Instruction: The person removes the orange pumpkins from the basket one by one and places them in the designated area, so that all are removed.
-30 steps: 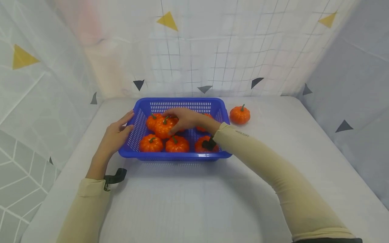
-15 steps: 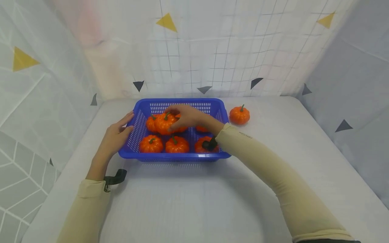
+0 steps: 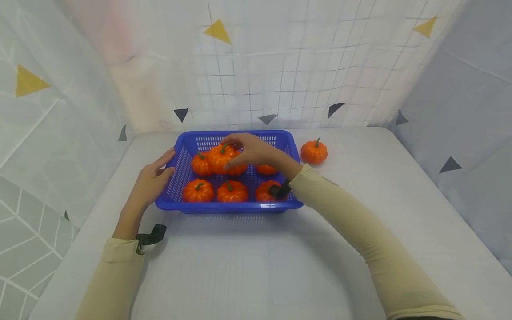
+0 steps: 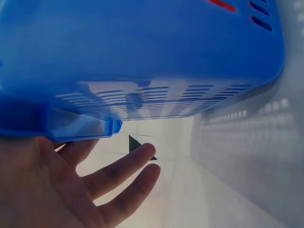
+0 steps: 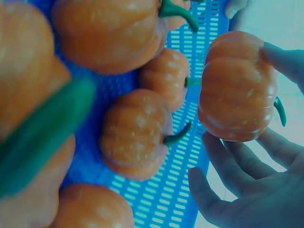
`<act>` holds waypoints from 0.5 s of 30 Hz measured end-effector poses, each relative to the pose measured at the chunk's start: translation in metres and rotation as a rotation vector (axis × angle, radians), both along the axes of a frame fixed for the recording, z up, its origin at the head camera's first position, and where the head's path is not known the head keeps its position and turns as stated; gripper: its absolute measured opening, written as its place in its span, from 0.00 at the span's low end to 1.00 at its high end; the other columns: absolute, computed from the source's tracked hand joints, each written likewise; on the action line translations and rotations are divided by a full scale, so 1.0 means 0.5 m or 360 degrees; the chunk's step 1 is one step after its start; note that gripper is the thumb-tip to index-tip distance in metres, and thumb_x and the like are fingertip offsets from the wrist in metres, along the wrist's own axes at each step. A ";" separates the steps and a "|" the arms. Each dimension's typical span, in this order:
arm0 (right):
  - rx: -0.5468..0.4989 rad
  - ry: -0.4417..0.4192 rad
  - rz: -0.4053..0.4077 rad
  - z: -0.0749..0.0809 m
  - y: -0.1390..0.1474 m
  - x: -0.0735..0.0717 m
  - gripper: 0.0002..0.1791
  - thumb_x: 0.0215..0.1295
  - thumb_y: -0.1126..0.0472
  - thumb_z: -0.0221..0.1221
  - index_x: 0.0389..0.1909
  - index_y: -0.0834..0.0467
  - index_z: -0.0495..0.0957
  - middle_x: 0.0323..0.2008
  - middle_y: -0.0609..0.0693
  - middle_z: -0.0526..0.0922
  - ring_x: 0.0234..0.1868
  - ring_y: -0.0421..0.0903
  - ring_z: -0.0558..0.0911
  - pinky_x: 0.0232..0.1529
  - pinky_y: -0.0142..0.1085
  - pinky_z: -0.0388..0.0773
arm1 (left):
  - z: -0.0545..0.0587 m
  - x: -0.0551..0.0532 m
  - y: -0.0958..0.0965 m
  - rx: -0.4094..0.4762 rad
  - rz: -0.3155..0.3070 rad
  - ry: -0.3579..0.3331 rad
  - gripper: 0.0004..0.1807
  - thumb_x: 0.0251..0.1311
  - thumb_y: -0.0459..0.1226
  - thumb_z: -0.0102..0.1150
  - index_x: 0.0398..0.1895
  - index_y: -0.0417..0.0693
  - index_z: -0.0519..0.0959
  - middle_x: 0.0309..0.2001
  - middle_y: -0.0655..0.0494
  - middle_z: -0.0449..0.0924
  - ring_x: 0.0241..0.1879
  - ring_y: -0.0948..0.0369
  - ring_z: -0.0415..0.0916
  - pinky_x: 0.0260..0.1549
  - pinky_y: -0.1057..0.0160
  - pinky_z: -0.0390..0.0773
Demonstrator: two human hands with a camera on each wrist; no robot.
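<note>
My right hand (image 3: 254,150) grips a small orange pumpkin (image 3: 221,160) by its sides, thumb opposite the fingers. In the right wrist view this pumpkin (image 5: 238,88) is held above others in the basket, its green stem pointing away. The blue plastic basket (image 3: 240,206) contains several more pumpkins, among them a front-left pumpkin (image 3: 198,191) and a front-middle pumpkin (image 3: 232,192). My left hand (image 3: 150,181) touches the basket's left rim with fingers extended. From the left wrist, the fingers (image 4: 121,173) spread loosely beside the basket's outer wall.
Right of the basket, one pumpkin (image 3: 314,152) stands on the white table (image 3: 248,266). Hanging sheets with triangles and lines (image 3: 256,66) enclose the table at the back and sides. A black wrist strap mount (image 3: 152,234) juts from my left wrist.
The gripped pumpkin has risen a little and shifted right with my right hand, above the other pumpkins. My left hand keeps its place on the rim.
</note>
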State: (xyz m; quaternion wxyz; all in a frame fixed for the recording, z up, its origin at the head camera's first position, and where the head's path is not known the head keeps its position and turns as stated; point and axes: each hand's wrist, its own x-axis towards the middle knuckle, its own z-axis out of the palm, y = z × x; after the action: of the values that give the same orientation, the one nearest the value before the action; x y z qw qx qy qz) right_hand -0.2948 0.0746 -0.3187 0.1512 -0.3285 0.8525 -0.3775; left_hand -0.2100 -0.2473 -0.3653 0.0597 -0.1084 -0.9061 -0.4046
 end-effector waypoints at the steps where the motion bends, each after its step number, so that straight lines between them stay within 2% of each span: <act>1: -0.0005 -0.0002 -0.0004 0.001 0.003 0.000 0.39 0.56 0.45 0.75 0.69 0.48 0.75 0.66 0.49 0.77 0.65 0.50 0.74 0.67 0.46 0.72 | 0.000 0.001 0.000 -0.0004 0.0003 -0.0004 0.30 0.80 0.38 0.48 0.81 0.45 0.61 0.80 0.49 0.56 0.75 0.39 0.58 0.66 0.33 0.65; 6: -0.0016 -0.0025 -0.0025 0.000 0.014 -0.001 0.40 0.57 0.45 0.75 0.70 0.50 0.75 0.65 0.50 0.76 0.64 0.51 0.74 0.65 0.45 0.74 | 0.001 0.002 0.002 -0.0013 0.0019 -0.0028 0.30 0.80 0.39 0.48 0.81 0.46 0.60 0.81 0.49 0.55 0.76 0.39 0.57 0.66 0.33 0.65; 15: -0.0092 -0.0033 -0.0045 0.007 0.044 0.007 0.38 0.58 0.46 0.75 0.69 0.49 0.76 0.65 0.50 0.76 0.64 0.51 0.75 0.64 0.47 0.74 | -0.004 0.001 -0.001 -0.0012 0.0017 -0.0001 0.29 0.79 0.38 0.49 0.81 0.45 0.61 0.80 0.50 0.56 0.75 0.38 0.59 0.66 0.34 0.65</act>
State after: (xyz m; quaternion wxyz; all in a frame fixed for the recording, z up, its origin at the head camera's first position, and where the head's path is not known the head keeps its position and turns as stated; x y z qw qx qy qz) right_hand -0.2915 0.0964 -0.3153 0.1450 -0.3167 0.8442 -0.4075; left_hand -0.2096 -0.2479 -0.3673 0.0613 -0.1036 -0.9081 -0.4010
